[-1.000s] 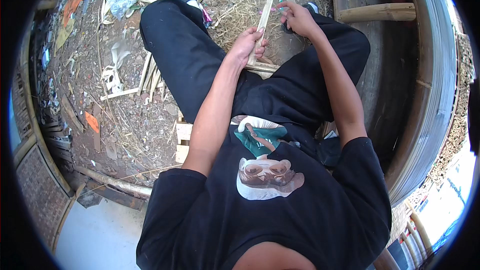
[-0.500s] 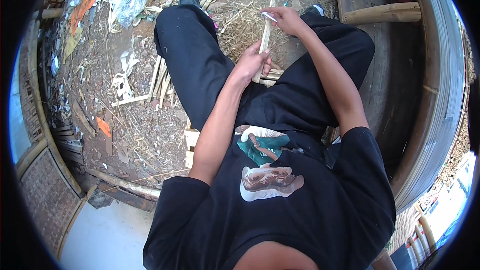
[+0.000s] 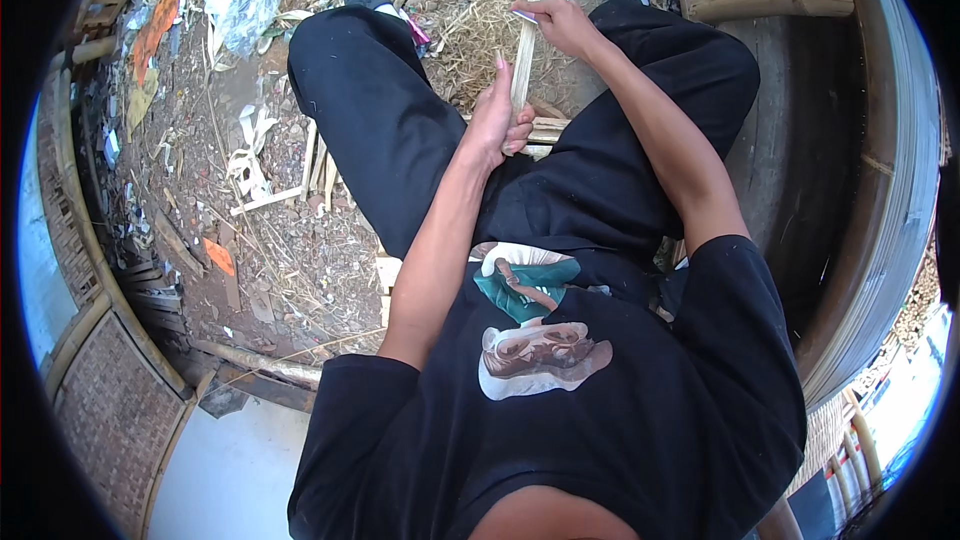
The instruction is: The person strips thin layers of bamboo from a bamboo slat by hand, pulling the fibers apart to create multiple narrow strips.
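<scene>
A long, pale bamboo strip [image 3: 525,65] runs away from me between my knees. My left hand [image 3: 493,123] holds its near end, fingers curled round it and thumb stretched up beside it. Farther along, my right hand [image 3: 566,28] is closed on a thin, flat, pale blade [image 3: 524,15] lying across the strip. Most of that blade is hidden by the fingers, so its handle cannot be made out. The near tip of the strip is out of sight behind my left hand.
Split bamboo pieces [image 3: 318,168] lie on the littered ground at left, with a clear plastic sheet [image 3: 245,0] and orange scraps [image 3: 168,15] farther off. At right stands a bamboo frame [image 3: 770,0] with dark boards. Dry shavings [image 3: 465,60] cover the ground between my feet.
My left thumb has lifted off the strip and now points upward. The right hand with the blade has shifted slightly away from me, and the whole view has moved a little.
</scene>
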`<act>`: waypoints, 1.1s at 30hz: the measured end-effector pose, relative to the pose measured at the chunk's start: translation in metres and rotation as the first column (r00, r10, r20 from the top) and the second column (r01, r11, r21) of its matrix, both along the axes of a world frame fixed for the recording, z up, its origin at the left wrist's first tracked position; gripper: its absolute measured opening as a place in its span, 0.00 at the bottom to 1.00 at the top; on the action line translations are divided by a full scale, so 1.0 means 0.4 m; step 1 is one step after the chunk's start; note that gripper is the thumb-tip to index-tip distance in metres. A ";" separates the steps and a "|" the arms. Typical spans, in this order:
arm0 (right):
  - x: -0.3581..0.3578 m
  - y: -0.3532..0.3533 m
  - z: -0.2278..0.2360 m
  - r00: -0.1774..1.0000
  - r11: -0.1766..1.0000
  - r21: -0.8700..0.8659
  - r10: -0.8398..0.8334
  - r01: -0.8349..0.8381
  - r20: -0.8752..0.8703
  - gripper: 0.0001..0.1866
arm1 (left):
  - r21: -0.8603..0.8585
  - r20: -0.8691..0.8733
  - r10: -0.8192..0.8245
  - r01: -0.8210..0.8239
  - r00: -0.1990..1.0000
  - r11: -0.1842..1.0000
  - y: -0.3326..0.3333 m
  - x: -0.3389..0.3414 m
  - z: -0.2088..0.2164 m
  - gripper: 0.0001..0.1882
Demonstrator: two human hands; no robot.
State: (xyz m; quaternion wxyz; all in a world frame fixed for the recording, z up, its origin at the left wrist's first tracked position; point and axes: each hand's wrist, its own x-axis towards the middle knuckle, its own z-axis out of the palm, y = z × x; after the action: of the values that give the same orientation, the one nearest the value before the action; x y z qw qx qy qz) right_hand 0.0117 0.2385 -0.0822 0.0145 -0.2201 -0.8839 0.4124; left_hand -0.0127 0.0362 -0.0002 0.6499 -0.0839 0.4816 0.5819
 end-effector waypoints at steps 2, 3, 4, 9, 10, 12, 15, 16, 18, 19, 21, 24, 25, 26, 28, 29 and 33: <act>0.008 0.009 -0.022 0.999 0.999 0.029 0.031 -0.030 -0.039 0.20 | 0.021 -0.016 0.008 -0.008 1.000 1.000 0.002 0.000 0.006 0.38; 0.013 0.014 -0.032 0.995 0.996 0.060 0.066 -0.061 -0.080 0.20 | 0.016 -0.030 -0.008 0.009 1.000 1.000 0.007 0.002 0.005 0.40; 0.015 0.010 -0.029 0.994 0.996 0.058 0.069 -0.065 -0.079 0.20 | 0.014 -0.029 -0.005 0.005 1.000 1.000 0.005 0.000 0.003 0.40; 0.043 -0.002 -0.024 0.988 0.986 -0.103 0.121 -0.131 -0.098 0.18 | -0.031 -0.052 -0.018 0.016 0.998 0.999 0.008 -0.002 0.013 0.41; 0.043 -0.008 -0.008 0.987 0.986 -0.103 0.124 -0.134 -0.099 0.18 | -0.031 -0.053 -0.014 0.013 0.998 0.999 0.005 -0.005 0.010 0.41; 0.044 -0.017 0.024 0.991 0.979 -0.155 0.127 -0.132 -0.042 0.18 | -0.019 -0.054 0.000 -0.001 0.999 1.000 -0.001 -0.010 0.002 0.38; 0.047 -0.002 0.020 0.996 0.956 -0.284 0.084 -0.073 0.026 0.20 | -0.018 -0.071 -0.024 0.023 0.997 1.000 0.013 -0.014 -0.012 0.39; 0.041 -0.005 0.031 0.996 0.956 -0.285 0.088 -0.077 0.025 0.20 | -0.019 -0.072 -0.020 0.019 0.997 1.000 0.012 -0.016 -0.017 0.39; 0.028 -0.009 0.053 0.994 0.949 -0.312 0.070 -0.042 0.080 0.22 | -0.015 -0.081 -0.015 0.014 0.997 1.000 0.007 -0.019 -0.023 0.39; 0.031 -0.002 0.045 0.995 0.950 -0.309 0.067 -0.039 0.079 0.22 | -0.012 -0.081 -0.018 0.017 0.997 1.000 0.011 -0.017 -0.022 0.39; 0.030 0.010 0.024 1.000 0.993 -0.118 -0.017 0.016 -0.009 0.22 | -0.038 -0.086 -0.026 0.023 0.996 0.999 0.017 -0.012 -0.019 0.40; 0.025 0.019 -0.004 0.993 0.998 -0.058 -0.037 0.031 -0.111 0.23 | -0.033 -0.069 0.000 -0.002 0.998 0.999 0.024 -0.004 -0.008 0.39; 0.019 0.010 0.001 0.993 0.998 -0.060 -0.034 0.027 -0.113 0.23 | -0.035 -0.071 0.003 -0.005 0.998 0.999 0.021 -0.007 -0.009 0.39; 0.015 0.000 0.005 0.994 0.994 -0.099 -0.053 0.043 -0.097 0.23 | -0.032 -0.065 -0.003 0.001 0.998 0.999 0.018 -0.010 -0.012 0.39; 0.009 -0.006 0.005 0.994 0.989 -0.136 -0.071 0.060 -0.080 0.23 | -0.028 -0.059 -0.010 0.009 0.998 1.000 0.016 -0.013 -0.017 0.39; 0.005 -0.003 -0.001 0.994 0.995 -0.075 -0.069 0.062 -0.083 0.23 | -0.026 -0.051 -0.004 0.003 0.999 1.000 0.017 -0.013 -0.019 0.39; -0.001 -0.004 -0.017 0.998 0.999 0.041 -0.032 0.034 -0.058 0.20 | -0.025 -0.052 0.006 -0.008 0.999 1.000 0.017 -0.007 -0.009 0.41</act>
State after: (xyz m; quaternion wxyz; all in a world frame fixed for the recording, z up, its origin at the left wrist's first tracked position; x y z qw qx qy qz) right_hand 0.0111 0.2370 -0.0890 0.0512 -0.2224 -0.8879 0.3995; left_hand -0.0157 0.0431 -0.0037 0.6341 -0.0788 0.5052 0.5800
